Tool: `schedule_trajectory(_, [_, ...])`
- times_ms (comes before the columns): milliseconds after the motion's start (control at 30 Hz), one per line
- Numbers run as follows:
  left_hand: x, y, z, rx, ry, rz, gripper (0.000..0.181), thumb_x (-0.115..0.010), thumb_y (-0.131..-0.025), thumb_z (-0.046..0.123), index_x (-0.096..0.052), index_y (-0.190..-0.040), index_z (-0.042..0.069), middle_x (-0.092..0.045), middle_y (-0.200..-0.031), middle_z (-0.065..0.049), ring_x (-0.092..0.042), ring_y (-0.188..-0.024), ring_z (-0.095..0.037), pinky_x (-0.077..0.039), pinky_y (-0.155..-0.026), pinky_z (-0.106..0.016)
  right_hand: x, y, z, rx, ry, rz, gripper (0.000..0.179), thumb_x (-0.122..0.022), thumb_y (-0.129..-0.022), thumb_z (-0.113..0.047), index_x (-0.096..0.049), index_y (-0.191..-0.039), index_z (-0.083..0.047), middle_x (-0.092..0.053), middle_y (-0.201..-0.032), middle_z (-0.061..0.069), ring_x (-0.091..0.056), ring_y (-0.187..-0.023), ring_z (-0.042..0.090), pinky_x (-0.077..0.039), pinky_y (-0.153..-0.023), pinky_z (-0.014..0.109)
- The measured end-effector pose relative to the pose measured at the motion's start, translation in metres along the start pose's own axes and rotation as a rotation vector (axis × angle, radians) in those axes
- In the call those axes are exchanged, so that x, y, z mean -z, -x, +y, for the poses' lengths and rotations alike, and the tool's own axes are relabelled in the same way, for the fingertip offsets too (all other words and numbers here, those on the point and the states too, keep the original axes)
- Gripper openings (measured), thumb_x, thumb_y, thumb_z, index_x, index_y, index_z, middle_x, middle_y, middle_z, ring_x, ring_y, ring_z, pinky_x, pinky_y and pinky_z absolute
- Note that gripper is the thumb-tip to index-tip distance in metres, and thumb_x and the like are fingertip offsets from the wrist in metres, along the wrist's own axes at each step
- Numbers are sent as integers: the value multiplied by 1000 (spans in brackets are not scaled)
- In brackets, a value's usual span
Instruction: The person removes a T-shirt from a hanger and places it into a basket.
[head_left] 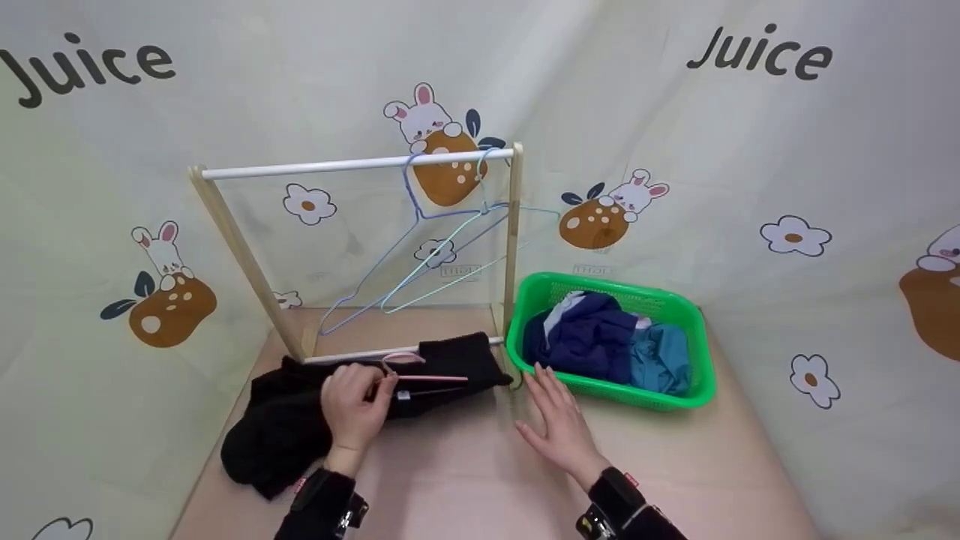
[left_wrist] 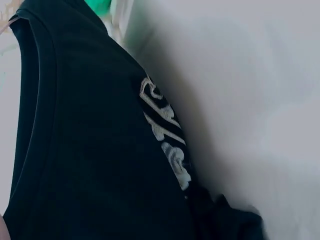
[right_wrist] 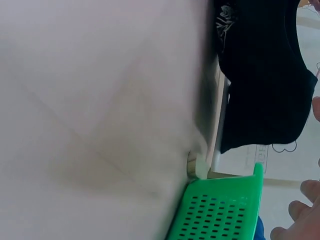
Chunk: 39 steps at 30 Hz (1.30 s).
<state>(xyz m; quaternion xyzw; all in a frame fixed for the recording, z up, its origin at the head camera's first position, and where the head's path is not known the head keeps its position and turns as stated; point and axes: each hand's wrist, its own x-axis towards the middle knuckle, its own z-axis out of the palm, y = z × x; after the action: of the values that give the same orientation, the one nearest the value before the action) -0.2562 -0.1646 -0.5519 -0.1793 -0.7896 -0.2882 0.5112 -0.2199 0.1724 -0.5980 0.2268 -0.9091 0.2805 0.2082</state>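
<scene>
My left hand [head_left: 352,409] pinches a pink hanger [head_left: 431,378] near its hook. From that hanger hangs a black T-shirt [head_left: 281,424], spread sideways in front of the rack, with a small white label at its neck. In the left wrist view, the neckline and a pale print [left_wrist: 167,132] show on the dark cloth. My right hand [head_left: 559,424] holds nothing; its fingers are extended near the front left corner of the green basket [head_left: 701,337]. In the right wrist view, some right fingertips [right_wrist: 298,209] appear beside that basket.
A small clothes rack with a white top bar [head_left: 315,167] stands behind the shirt. A blue hanger [head_left: 454,216] and a mint hanger [head_left: 481,176] hang at its right end. Navy clothing [head_left: 592,337] and teal clothing [head_left: 660,356] lie in the basket. Printed curtains surround the table [head_left: 480,480].
</scene>
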Motion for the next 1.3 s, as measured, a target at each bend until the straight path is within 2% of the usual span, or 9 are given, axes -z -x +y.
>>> schedule_trajectory(200, [-12,-1,27,-3,58,-7,40,-65,-93,45,-59,-67,14,-44,-61,5,-40,-57,-17,-30,-59,-34,-5,-3,-3,0,-61,-6,78,-78,-86,-24,-40,-150,-3,-35,-155,20,-33,-140,42,-33,-107,59])
schedule_trajectory(333, [-19,-2,43,-12,103,-25,37,-67,-92,42,-59,-68,16,-45,-62,7,-40,-57,-15,-30,-61,-32,-4,-3,-3,-1,-98,0,65,-70,-93,-19,-42,-150,-8,-42,-150,18,-42,-134,40,-39,-103,55])
schedule_trajectory(433, [-24,-3,50,-21,115,-41,36,-67,-92,43,-59,-69,17,-44,-62,8,-40,-57,-14,-30,-60,-31,-2,-2,0,15,-102,24,49,-66,-95,-10,-53,-141,-10,-55,-138,13,-53,-125,34,-44,-99,50])
schedule_trajectory(567, [-27,-6,57,-18,127,-58,29,-70,-89,36,-60,-70,16,-44,-62,8,-41,-58,-14,-30,-61,-32,2,0,4,28,-100,50,32,-66,-91,-1,-67,-122,-10,-68,-117,6,-64,-108,27,-50,-91,43])
schedule_trajectory(733, [-31,-10,64,-27,156,-132,8,-70,-87,16,-66,-81,14,-59,-72,5,-53,-64,-16,-35,-62,-33,4,4,6,31,-78,49,24,-67,-91,-2,-69,-114,-8,-71,-107,5,-67,-98,25,-53,-84,40])
schedule_trajectory(900, [-32,-15,68,-15,214,-178,8,-70,-86,5,-66,-86,11,-65,-79,2,-59,-69,-19,-38,-62,-34,6,5,8,34,-105,63,26,-64,-93,-4,-69,-117,-12,-70,-109,2,-67,-100,22,-52,-85,39])
schedule_trajectory(1067, [-29,-19,65,6,246,-196,6,-70,-87,6,-65,-84,10,-65,-79,1,-59,-69,-20,-40,-64,-35,10,5,14,18,-181,120,27,-60,-95,-2,-69,-118,-14,-69,-112,0,-65,-104,22,-52,-86,40])
schedule_trajectory(1200, [-23,-23,59,22,243,-201,7,-69,-88,6,-64,-83,9,-62,-77,1,-57,-68,-21,-40,-65,-37,14,6,23,-57,-210,181,24,-58,-96,1,-69,-116,-7,-69,-112,7,-65,-104,27,-51,-88,43])
schedule_trajectory(1300, [-20,-26,53,70,261,-175,10,-68,-87,1,-63,-82,9,-61,-74,0,-56,-69,-22,-40,-69,-38,18,8,30,-133,-198,218,20,-58,-95,4,-69,-112,-2,-69,-109,12,-66,-102,32,-51,-87,45])
